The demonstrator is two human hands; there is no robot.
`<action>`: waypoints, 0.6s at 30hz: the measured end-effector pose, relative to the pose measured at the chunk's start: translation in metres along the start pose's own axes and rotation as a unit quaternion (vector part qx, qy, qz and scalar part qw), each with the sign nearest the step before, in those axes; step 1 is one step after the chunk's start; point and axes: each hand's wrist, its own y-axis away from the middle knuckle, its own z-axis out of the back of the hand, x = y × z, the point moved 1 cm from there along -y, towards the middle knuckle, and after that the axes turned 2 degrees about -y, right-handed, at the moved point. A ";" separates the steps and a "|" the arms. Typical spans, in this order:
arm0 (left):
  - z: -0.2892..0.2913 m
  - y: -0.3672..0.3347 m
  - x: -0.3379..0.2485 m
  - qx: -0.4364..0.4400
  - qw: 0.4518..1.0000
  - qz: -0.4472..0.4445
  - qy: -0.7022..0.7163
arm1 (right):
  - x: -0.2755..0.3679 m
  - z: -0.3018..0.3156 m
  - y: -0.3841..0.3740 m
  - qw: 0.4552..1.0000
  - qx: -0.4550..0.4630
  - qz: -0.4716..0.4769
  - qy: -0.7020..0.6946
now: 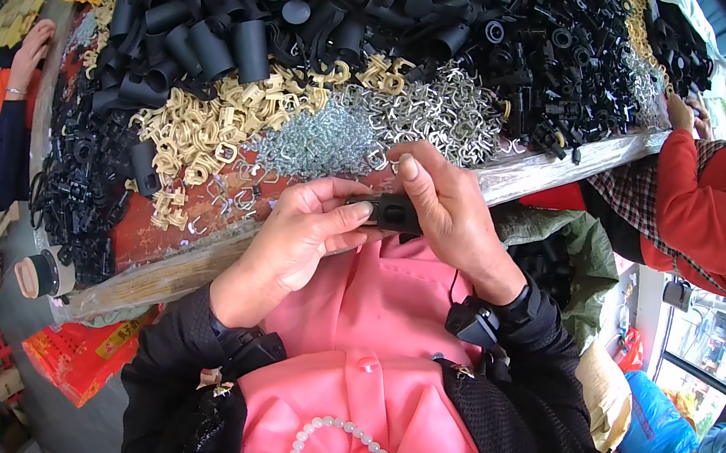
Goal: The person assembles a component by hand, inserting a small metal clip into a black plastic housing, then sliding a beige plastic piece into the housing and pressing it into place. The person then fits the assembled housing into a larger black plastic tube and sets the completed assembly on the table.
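Just past the table's near edge, my left hand [299, 235] pinches a small black plastic part [397, 214] with an oblong slot, thumb on top. The part's other end runs into my right hand [454, 216], which is closed around it with some fingers hidden. Thumb and index finger of that hand come together above the part; whether a tiny piece sits between them is too small to tell. Beyond my hands lie a heap of small silvery springs or screws [319, 140], curved metal hooks [444, 113] and beige plastic clips [197, 130].
Black cylindrical cups [250, 51] and small black fittings [550, 59] cover the table's far side. A wooden rail [159, 278] edges the table. A tape roll [45, 274] stands at the left corner. Co-workers' arms [27, 59] [695, 179] reach in from both sides. A green sack [593, 257] stands right.
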 end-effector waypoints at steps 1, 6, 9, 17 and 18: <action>0.000 -0.001 0.001 0.002 1.000 0.001 -0.002 | -0.004 0.001 -0.002 1.000 -0.003 0.000 0.000; -0.002 -0.004 -0.001 0.002 1.000 -0.019 -0.022 | -0.026 0.003 -0.009 0.993 -0.003 0.012 -0.120; -0.001 -0.002 0.000 0.007 0.999 -0.024 -0.042 | -0.028 0.004 -0.007 0.990 0.001 0.031 -0.141; -0.005 -0.004 0.004 0.021 1.000 -0.020 0.007 | -0.025 0.016 -0.010 0.982 0.055 0.071 -0.164; -0.005 -0.004 0.004 0.016 0.999 -0.032 0.011 | -0.024 0.018 -0.008 0.990 0.042 0.086 -0.106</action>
